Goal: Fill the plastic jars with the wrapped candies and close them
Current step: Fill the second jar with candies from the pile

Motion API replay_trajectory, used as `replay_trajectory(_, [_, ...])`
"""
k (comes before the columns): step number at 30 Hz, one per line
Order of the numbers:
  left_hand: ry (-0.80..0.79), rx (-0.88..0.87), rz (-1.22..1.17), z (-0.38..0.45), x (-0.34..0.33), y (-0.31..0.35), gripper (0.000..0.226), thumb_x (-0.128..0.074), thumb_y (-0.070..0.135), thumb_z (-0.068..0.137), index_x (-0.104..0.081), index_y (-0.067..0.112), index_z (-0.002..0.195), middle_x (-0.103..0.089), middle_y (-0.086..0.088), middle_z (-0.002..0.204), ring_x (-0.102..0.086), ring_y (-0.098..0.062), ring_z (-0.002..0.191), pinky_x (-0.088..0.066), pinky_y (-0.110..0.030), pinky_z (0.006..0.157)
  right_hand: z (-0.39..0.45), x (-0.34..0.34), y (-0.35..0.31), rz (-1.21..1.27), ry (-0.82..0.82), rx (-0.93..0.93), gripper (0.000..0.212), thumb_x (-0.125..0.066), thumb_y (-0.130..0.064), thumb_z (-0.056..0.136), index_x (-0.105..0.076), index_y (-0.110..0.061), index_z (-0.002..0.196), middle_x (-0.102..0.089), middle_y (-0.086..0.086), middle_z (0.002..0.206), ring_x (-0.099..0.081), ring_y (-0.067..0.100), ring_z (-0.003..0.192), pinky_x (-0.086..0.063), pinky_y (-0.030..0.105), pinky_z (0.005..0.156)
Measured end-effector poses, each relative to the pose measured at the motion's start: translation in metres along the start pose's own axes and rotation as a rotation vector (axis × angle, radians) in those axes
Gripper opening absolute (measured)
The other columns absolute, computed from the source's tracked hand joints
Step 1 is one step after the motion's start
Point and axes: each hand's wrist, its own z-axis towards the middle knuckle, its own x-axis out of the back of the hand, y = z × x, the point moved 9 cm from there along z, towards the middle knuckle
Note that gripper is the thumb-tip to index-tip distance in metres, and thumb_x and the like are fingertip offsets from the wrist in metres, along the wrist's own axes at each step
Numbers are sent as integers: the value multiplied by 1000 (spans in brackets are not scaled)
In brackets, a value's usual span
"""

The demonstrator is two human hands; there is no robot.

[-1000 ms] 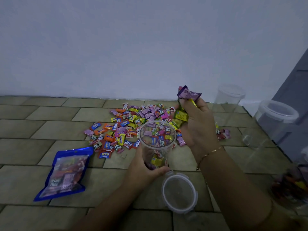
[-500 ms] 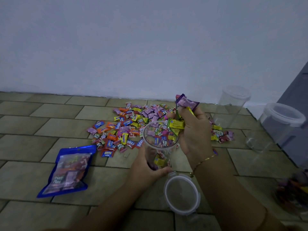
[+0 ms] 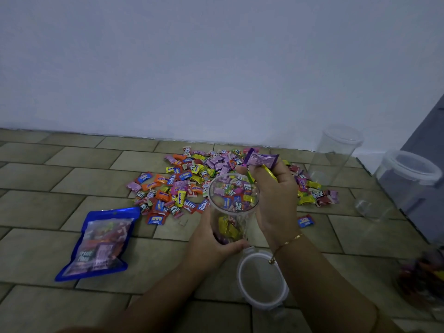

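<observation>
Tiled floor (image 3: 72, 179) meeting a pale wall (image 3: 192, 56). Left hand (image 3: 211, 243) grips the open clear jar (image 3: 234, 207); right hand (image 3: 276, 198), above its rim, clutches wrapped candies (image 3: 260, 161). Beyond them, wrappers (image 3: 182, 188) read "mentos", "Relaxa", "Fruit Plus".

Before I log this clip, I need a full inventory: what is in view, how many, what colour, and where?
held jar: one, clear plastic, centre, some candies inside
candy pile: many, mixed colours, floor behind held jar
candies in hand: a few, purple and yellow
loose lid: one, translucent white, floor nearest the camera
lidded jars: two, clear, at right
candy bag: one, blue, floor at left
filled jar: one, blurred, right edge
bracelet: one, gold, right wrist
left hand: grips held jar
right hand: holds candies over jar mouth
</observation>
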Motion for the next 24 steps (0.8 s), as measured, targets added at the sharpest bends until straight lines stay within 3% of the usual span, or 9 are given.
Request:
replay_trajectory(3, [18,1,-3,0,1,0,83,-86,46,46,-39,48,114,-52,29,113,-49,22,102,-40,-1,79,1,1,3,30,-10,-1,18,-60,-11,74,-73,-24,74,-68,6,79,-63,41,90,-49,60,83])
replay_trajectory(8, [7,6,-43,0,0,-1,82,-88,43,47,-40,47,114,-55,26,114,-53,15,106,-44,-6,81,0,2,6,52,-57,-4,16,-53,-8,72,-67,-1,79,-58,26,82,-54,34,77,-48,49,69])
replay_trajectory(10, [8,4,-43,0,-1,-1,83,-87,46,46,-41,46,114,-56,24,115,-54,12,107,-45,-7,82,0,1,8,44,-65,-7,17,-57,-13,70,-68,-4,79,-58,30,83,-54,36,79,-48,51,69])
replay_trajectory(12, [13,4,-37,-1,0,-2,85,-87,49,45,-40,48,115,-55,26,116,-53,12,108,-44,-7,83,0,0,6,39,-77,7,18,-62,-21,68,-69,-8,78,-58,27,81,-54,35,79,-47,53,72])
replay_trajectory(15, [14,-12,-32,-1,0,0,85,-87,47,46,-40,46,117,-56,24,117,-54,11,107,-44,-6,82,-1,-1,1,-1,-110,63,17,-56,-14,73,-67,-6,83,-64,15,74,-60,30,75,-51,41,72])
replay_trajectory(18, [18,-30,-33,0,0,3,82,-89,38,49,-43,41,117,-58,28,114,-58,8,103,-45,-7,79,-3,-2,1,14,-127,62,23,-48,-8,75,-65,-6,91,-67,3,80,-66,26,77,-53,29,70])
replay_trajectory(22, [14,-4,-26,0,-1,-3,87,-87,50,46,-40,44,118,-60,17,117,-58,4,107,-49,-15,86,-6,-5,1,-41,-114,75,22,-49,-13,78,-63,-6,93,-66,1,80,-66,20,76,-53,24,73])
replay_trajectory(24, [13,6,-19,0,-1,-5,86,-89,46,47,-40,45,117,-60,18,117,-58,4,107,-48,-14,87,-8,-7,0,-79,-117,94,21,-50,-19,81,-63,-8,93,-68,-5,74,-65,18,78,-53,24,77])
